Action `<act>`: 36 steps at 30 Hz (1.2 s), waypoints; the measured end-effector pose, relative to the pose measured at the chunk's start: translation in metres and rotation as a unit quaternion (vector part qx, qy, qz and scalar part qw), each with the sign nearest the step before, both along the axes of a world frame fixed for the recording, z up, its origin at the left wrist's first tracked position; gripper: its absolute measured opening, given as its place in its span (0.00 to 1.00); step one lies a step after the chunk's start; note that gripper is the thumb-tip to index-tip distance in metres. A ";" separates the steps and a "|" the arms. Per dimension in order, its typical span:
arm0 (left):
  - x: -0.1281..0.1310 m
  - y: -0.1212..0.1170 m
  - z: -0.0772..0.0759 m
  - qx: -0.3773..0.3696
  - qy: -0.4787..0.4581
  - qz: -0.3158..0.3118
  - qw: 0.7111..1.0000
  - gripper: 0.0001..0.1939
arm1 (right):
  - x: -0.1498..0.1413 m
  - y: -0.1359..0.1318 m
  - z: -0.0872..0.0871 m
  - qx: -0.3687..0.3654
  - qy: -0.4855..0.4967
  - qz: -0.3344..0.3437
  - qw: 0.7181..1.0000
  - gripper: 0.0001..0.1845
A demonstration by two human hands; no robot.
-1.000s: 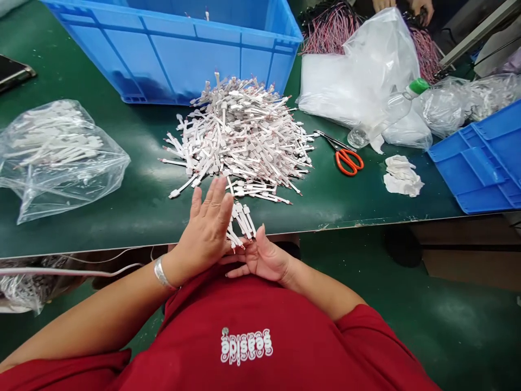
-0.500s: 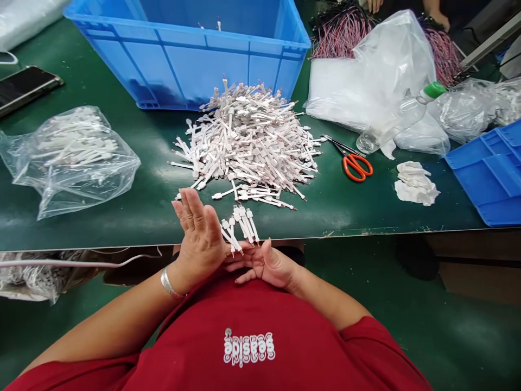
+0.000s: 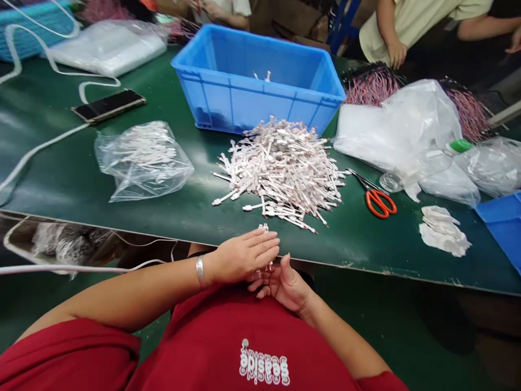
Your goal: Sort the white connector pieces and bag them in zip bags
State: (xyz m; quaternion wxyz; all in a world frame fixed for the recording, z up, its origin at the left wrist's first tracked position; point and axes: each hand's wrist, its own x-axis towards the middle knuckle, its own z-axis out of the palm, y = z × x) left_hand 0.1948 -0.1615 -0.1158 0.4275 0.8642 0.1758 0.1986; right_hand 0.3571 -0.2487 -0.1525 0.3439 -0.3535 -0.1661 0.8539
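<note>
My left hand, with a silver bracelet on the wrist, lies flat with fingers stretched over a few short white USB cables at the table's front edge. Their plug ends show beyond the fingers and their red wire tips below; the rest is covered. Just under the edge, my right hand is palm up with fingers apart, beside the wire tips. A large heap of the same white cables lies on the green table, a little farther from me.
A blue bin stands behind the heap. To the left are a clear bag of cables and a phone. Orange-handled scissors, crumpled white gloves and plastic bags lie right. Co-workers' hands show at the back.
My left hand has come down from upright to flat over the small group of cables. My right hand stays low by the edge. The view has turned left and shows more of the table's far side.
</note>
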 end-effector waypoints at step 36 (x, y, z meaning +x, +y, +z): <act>-0.168 0.042 0.005 0.186 0.021 0.716 0.672 0.22 | -0.161 0.167 0.066 0.769 -0.469 0.115 0.418 0.10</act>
